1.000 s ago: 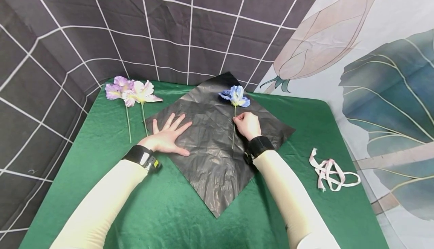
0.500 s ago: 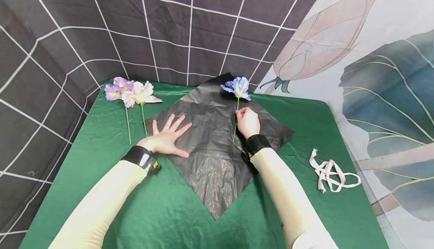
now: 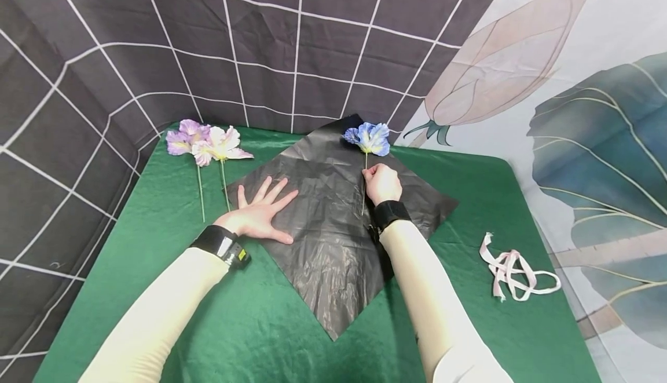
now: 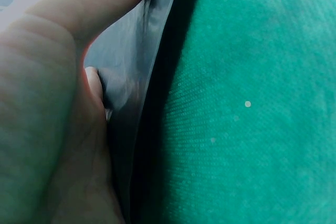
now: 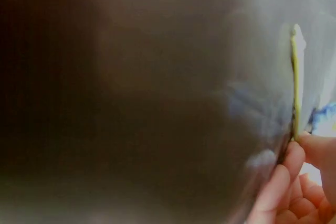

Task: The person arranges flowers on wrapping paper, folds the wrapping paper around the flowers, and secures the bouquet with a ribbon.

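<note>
My left hand lies with fingers spread on the left corner of a black wrapping sheet, pressing it down. In the left wrist view the thumb crosses the sheet's edge. With thumb and fingertips my right hand pinches the thin stem of a blue artificial flower. The bloom points to the back corner of the sheet, and the stem's lower end hangs toward me over the sheet. In the right wrist view the yellow-green stem sticks out from between the thumb and forefinger, close over the dark sheet.
A purple flower and a pink-white flower lie at the back left of the green-covered table. On the right lies a loose pale pink ribbon. A dark gridded cloth hangs behind the table.
My right hand has moved slightly back and to the right with the blue flower, its stem still pinched. The left hand has stayed on the sheet.
</note>
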`<state>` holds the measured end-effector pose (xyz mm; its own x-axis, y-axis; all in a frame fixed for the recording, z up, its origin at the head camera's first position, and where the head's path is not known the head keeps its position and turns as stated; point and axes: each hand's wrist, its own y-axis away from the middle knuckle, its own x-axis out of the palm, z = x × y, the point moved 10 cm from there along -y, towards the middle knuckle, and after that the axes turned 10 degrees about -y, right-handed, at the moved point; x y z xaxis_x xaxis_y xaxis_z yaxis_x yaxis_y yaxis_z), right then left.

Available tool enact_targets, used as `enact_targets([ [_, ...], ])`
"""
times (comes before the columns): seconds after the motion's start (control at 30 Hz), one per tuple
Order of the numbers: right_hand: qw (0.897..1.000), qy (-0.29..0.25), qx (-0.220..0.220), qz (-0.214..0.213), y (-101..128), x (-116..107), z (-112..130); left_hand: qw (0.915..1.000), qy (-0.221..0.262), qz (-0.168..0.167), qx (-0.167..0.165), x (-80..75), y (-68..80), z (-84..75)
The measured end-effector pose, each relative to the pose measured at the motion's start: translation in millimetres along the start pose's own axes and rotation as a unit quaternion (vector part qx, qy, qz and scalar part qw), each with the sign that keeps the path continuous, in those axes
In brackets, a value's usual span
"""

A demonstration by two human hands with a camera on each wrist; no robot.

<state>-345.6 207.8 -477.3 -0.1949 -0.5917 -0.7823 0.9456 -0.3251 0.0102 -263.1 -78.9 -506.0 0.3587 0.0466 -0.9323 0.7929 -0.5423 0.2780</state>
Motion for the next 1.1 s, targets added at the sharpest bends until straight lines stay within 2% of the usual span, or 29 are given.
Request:
enact_targets([
  [0.2,1.000,-0.008,-0.002,0.011,-1.9,0.2,-1.5,1.0000,-0.006,-0.004,0.001,0.3,-1.5,0.2],
  [0.6,1.000,-0.025,-0.009,0.014,0.6,-2.2,-1.3,0.9997,0.025,-0.006,0.000,1.7,-1.7,1.8],
  [0.73,0.999,-0.028,-0.013,0.018,0.9,-2.5,-1.1,0.9998,0.019,-0.004,-0.001,-0.2,-0.3,0.5],
  [1.0,0.998,0.018,0.005,0.064,4.4,-3.4,-1.6,1.0000,0.006,-0.002,-0.001,-1.5,0.6,-0.2],
  [1.1,0.998,0.010,0.007,0.069,5.2,-5.9,-1.2,1.0000,0.005,-0.001,-0.001,-1.1,0.4,0.2],
])
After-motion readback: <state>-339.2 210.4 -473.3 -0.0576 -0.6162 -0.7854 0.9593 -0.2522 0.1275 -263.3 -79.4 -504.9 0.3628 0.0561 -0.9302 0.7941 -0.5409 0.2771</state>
